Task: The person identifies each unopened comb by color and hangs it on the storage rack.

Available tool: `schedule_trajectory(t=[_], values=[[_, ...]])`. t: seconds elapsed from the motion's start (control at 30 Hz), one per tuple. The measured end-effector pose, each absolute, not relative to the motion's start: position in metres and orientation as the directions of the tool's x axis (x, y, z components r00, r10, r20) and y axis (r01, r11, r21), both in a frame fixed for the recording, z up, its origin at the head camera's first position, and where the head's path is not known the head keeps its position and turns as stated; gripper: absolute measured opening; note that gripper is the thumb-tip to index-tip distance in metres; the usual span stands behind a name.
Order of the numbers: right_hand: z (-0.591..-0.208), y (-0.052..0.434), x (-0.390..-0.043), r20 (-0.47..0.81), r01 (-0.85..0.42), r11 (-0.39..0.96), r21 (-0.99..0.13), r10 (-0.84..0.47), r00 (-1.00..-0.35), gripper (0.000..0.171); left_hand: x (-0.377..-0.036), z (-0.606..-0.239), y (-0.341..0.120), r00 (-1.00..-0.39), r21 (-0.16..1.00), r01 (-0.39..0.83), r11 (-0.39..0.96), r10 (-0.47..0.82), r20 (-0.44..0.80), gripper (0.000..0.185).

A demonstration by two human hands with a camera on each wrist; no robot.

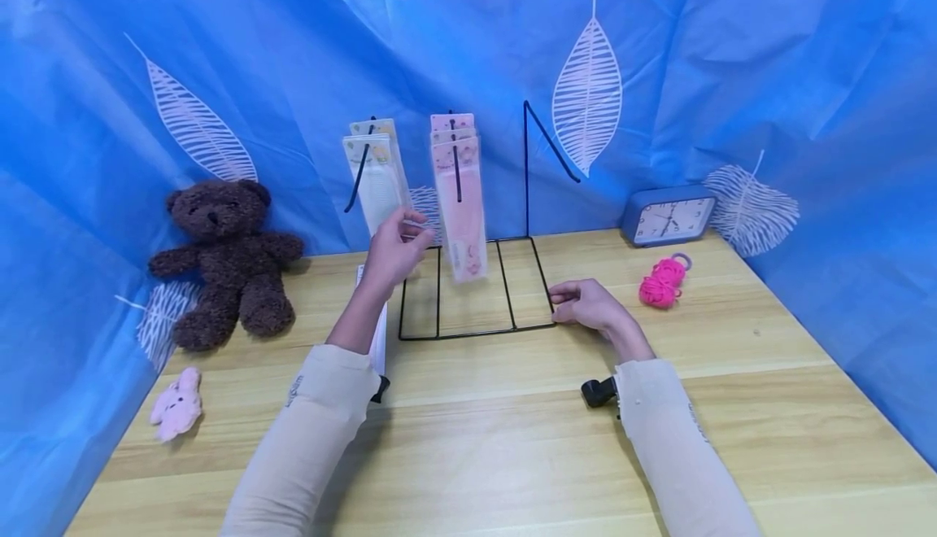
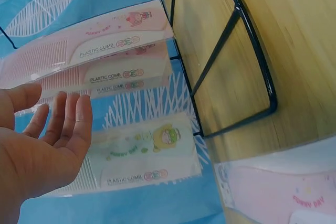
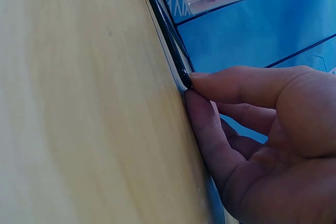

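- The left hand (image 1: 395,248) is raised off the bench (image 1: 468,431) beside the hanging yellow comb packs (image 1: 375,171). Its fingers are straight and relaxed, the grip open on nothing; the left wrist view shows the fingertips (image 2: 79,114) just short of the packs, though contact cannot be told.
- The right hand (image 1: 589,305) rests low on the bench, its grip pinching the front right corner of the black wire display rack (image 1: 476,293) between thumb and forefinger.
- The rack stands at the middle of the bench, base flat, uprights vertical, hooks slanting towards the person.
- The pink comb packs (image 1: 459,195) hang on the middle hook, long axis vertical. The right-hand hook is bare.
- Another pack lying on the bench is mostly hidden by the left forearm.
- The right wrist view cuts the rack to one blurred corner.
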State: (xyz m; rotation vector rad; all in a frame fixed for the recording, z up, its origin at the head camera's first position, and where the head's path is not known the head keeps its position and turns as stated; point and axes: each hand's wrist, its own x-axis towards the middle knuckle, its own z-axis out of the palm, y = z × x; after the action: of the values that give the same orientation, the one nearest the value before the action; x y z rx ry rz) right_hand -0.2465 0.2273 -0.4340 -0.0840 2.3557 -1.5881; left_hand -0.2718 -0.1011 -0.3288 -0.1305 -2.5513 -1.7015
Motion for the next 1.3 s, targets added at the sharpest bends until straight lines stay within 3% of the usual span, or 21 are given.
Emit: schedule_trajectory(t=[0.47,0.93,1.3], values=[[-0.431,0.226,-0.250,-0.215,0.117,0.395,-0.911,-0.213,-0.953,0.063,-0.259,-0.345,-0.150,-0.993,0.929,0.108,0.353,0.004,0.114,0.034],[-0.433,0.227,-0.247,-0.208,0.105,0.418,-0.902,-0.207,-0.956,0.062,-0.254,-0.367,-0.194,-0.988,0.947,-0.082,0.311,-0.151,-0.036,0.053],[-0.435,0.228,-0.247,-0.204,0.102,0.419,-0.902,-0.208,-0.957,0.063,-0.251,-0.392,-0.217,-0.980,0.935,-0.198,0.295,-0.072,-0.185,0.071]])
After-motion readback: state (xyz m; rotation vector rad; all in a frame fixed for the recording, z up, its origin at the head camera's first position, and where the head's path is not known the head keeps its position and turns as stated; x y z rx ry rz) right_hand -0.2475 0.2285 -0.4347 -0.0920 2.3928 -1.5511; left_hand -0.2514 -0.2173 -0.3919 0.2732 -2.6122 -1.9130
